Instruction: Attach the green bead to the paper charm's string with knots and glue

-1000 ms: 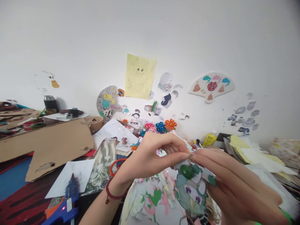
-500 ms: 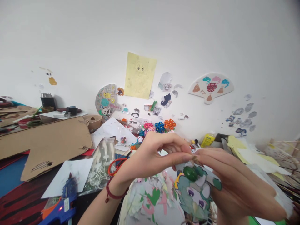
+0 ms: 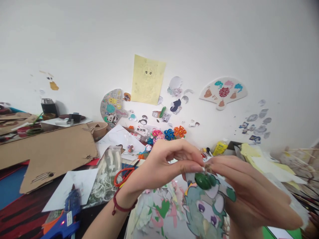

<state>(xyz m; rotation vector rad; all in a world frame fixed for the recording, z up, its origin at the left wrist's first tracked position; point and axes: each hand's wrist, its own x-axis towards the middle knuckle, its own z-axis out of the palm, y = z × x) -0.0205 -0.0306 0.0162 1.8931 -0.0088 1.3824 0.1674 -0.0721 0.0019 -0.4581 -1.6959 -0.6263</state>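
Observation:
My left hand (image 3: 161, 167), with a red cord bracelet (image 3: 121, 203) on its wrist, pinches a small tuft of brown twine (image 3: 208, 168) between thumb and forefinger. My right hand (image 3: 254, 189) meets it there, its fingertips closed on the same twine. Below the pinch hangs a paper cutout of a teal-haired cartoon character (image 3: 204, 209), resting against my right hand. A glossy green bead (image 3: 203, 181) sits at the cutout's top edge. The twine's path behind my fingers is hidden.
A heap of paper scraps (image 3: 154, 212) lies under my hands. To the left are red-handled scissors (image 3: 124, 176), a bag of white cords (image 3: 107, 176), a blue glue gun (image 3: 72, 209) and a cardboard sheet (image 3: 54, 149). Stickers and paper fans cover the wall behind.
The whole view has drifted slightly left and the wall sits a little higher. The green bead and cutout sit slightly further right, and both hands keep their pinch.

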